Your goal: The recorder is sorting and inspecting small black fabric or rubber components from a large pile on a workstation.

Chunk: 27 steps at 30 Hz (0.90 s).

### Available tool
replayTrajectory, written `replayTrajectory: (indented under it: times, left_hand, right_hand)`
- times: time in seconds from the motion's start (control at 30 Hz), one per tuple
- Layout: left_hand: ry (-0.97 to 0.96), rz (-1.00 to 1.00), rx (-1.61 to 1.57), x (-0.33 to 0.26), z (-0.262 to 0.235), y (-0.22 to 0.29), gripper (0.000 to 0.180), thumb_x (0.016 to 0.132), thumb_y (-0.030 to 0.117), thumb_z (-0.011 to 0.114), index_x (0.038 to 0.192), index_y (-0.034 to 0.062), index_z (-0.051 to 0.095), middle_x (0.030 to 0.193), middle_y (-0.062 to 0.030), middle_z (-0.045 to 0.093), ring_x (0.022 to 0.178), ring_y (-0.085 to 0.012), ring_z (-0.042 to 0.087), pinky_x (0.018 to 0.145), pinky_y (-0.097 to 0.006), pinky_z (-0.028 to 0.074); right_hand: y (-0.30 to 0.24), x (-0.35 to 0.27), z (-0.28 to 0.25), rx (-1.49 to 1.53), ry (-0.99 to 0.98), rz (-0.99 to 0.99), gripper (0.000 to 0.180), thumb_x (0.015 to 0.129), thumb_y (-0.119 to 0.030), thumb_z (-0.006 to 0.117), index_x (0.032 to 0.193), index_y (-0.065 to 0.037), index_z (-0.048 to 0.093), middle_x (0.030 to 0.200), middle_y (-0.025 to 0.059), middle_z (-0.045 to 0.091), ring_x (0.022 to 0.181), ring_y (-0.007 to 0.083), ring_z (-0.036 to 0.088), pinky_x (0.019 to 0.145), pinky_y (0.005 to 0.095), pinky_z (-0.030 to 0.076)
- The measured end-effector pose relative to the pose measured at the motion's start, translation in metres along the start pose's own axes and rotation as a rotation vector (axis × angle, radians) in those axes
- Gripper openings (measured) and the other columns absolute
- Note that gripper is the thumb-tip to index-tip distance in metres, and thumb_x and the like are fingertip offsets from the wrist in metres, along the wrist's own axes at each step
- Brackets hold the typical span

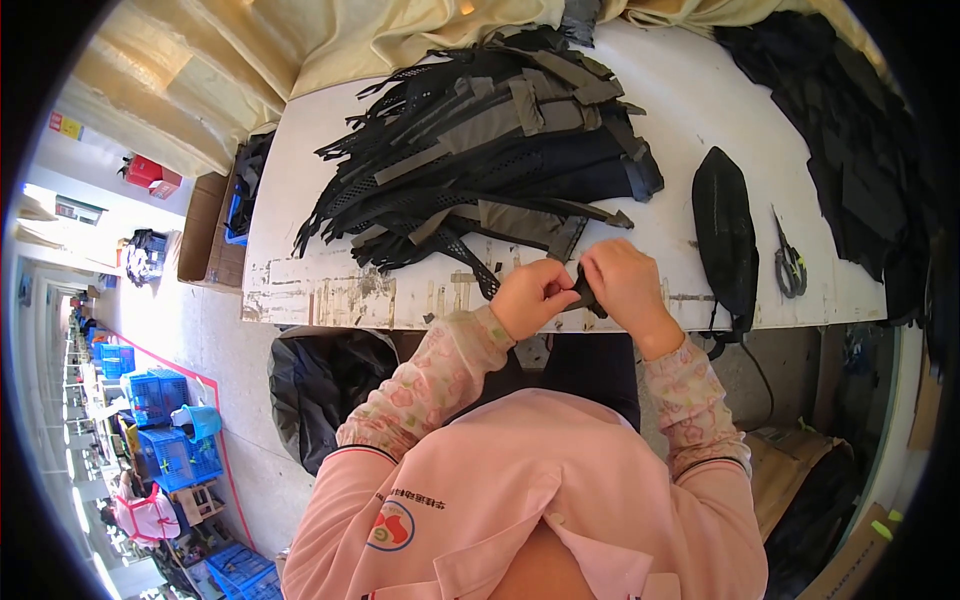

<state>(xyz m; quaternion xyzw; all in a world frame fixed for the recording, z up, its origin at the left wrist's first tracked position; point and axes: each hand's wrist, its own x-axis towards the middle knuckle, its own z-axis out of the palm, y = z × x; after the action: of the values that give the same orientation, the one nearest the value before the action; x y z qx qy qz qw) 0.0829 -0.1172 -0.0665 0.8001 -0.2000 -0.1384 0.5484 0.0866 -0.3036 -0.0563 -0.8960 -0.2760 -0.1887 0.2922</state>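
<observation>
One view: head cam, left unit of a side-by-side pair. Looks steeply down past the pink shirt front [520, 480] onto the white tabletop [670, 110]. Close range: left hand [535, 298] and right hand [622, 288] just right of centre. Upright, unmirrored. Wide fisheye: edges bow, corners black, floor [250, 400] recedes far at left.

On your left, blue plastic crates [158, 397] beside red floor line [214, 384]; brown cardboard box [203, 222]. Ahead of you, draped cream curtain [250, 45]. Right of you, black-handled scissors [788, 263] on scuffed white tabletop [310, 120].
</observation>
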Motion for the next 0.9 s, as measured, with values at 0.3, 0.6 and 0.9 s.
replayTrajectory:
  times: [0.3,0.6,0.9]
  left_hand:
    - [0.097,0.298,0.246,-0.014,0.01,0.012,0.012,0.079,0.005,0.067,0.084,0.0015,0.056,0.073,-0.0107,0.052,0.064,-0.0244,0.055,0.058,-0.032,0.044]
    - [0.05,-0.007,-0.663,0.002,-0.016,0.012,0.017,0.087,-0.006,0.053,0.101,0.0001,0.06,0.083,-0.0035,0.057,0.079,-0.0122,0.055,0.077,-0.023,0.044]
    - [0.036,0.227,-0.321,0.008,-0.037,0.019,0.021,0.087,-0.008,0.05,0.099,0.003,0.064,0.087,-0.004,0.058,0.08,-0.0121,0.053,0.075,-0.022,0.042]
  right_hand:
    - [0.005,-0.03,0.033,1.163,0.105,0.989,0.014,0.086,-0.013,0.055,0.075,-0.004,0.056,0.068,-0.0035,0.051,0.065,0.0053,0.046,0.054,0.0231,0.037]
    - [0.0,-0.022,-0.003,1.477,-0.193,0.75,0.021,0.093,-0.011,0.052,0.109,-0.001,0.06,0.09,0.0005,0.058,0.085,0.0096,0.054,0.078,0.0258,0.045]
    - [-0.011,-0.02,0.0,1.567,-0.21,0.932,0.005,0.086,-0.005,0.059,0.09,-0.003,0.056,0.079,0.0032,0.059,0.064,0.0114,0.058,0.059,0.0259,0.048]
